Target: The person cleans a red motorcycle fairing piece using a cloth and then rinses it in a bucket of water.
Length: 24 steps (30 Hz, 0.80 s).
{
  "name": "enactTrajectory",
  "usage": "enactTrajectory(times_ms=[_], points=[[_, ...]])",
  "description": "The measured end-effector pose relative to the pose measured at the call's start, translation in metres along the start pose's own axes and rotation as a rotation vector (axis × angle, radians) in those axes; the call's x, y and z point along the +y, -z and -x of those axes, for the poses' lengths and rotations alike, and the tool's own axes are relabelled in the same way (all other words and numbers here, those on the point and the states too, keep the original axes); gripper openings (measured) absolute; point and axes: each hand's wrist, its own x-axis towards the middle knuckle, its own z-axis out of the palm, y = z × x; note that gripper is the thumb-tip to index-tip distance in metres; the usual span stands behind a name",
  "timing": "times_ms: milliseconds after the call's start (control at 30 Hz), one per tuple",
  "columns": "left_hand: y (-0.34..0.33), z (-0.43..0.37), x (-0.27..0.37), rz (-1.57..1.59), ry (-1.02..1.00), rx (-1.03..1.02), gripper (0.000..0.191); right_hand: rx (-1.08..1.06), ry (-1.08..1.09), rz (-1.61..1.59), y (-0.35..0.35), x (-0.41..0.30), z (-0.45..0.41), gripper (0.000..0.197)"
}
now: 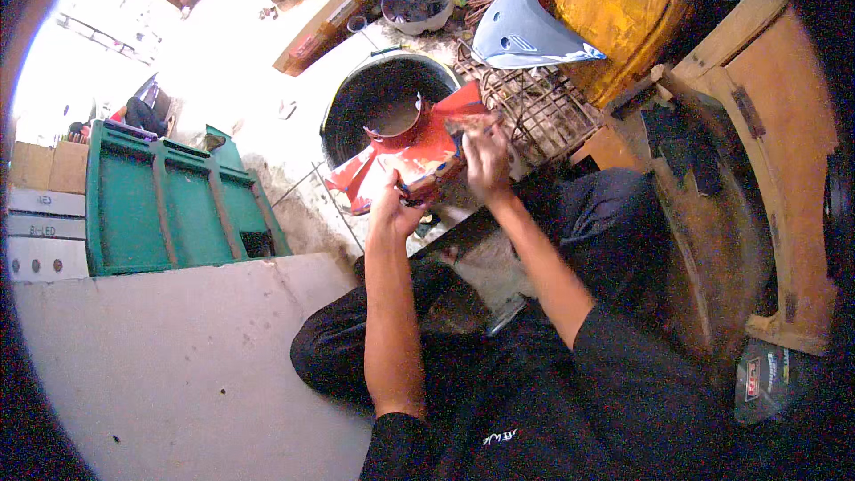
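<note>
A red plastic fairing panel [427,140], with worn, patchy paint and a rounded cut-out, is held up in front of me. My left hand [394,207] grips its near lower edge, the thumb lying on top. At the panel's right side is my right hand [487,157], blurred, with a thin brown piece [471,123] that looks like sandpaper pinched in its fingers. The panel overlaps the near rim of a black bucket [340,87], which has murky liquid in it. The fingers under the panel are partly hidden.
Beyond the bucket lie a cardboard box [324,20] and a basin [417,13]. A metal grid [534,100] supports a grey fairing panel [518,27] beside a yellow container [614,20]. Green crate-like panelling [190,200] stands left, a wooden frame [775,100] right.
</note>
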Motion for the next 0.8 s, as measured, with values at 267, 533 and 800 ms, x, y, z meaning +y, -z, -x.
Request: enactTrajectory(times_ms=[267, 533, 800], points=[[0.0, -0.005, -0.005, -0.053, 0.006, -0.011, 0.043, 0.008, -0.268, -0.276, 0.004, 0.018, 0.004, 0.03], [0.01, -0.023, -0.007, 0.044, 0.118, -0.137, 0.046, 0.339, -0.335, -0.082, -0.009, 0.043, 0.003, 0.035], [0.001, 0.017, -0.026, -0.016, -0.167, 0.153, 0.057, -0.055, -0.165, -0.079, 0.007, 0.021, 0.009, 0.039]])
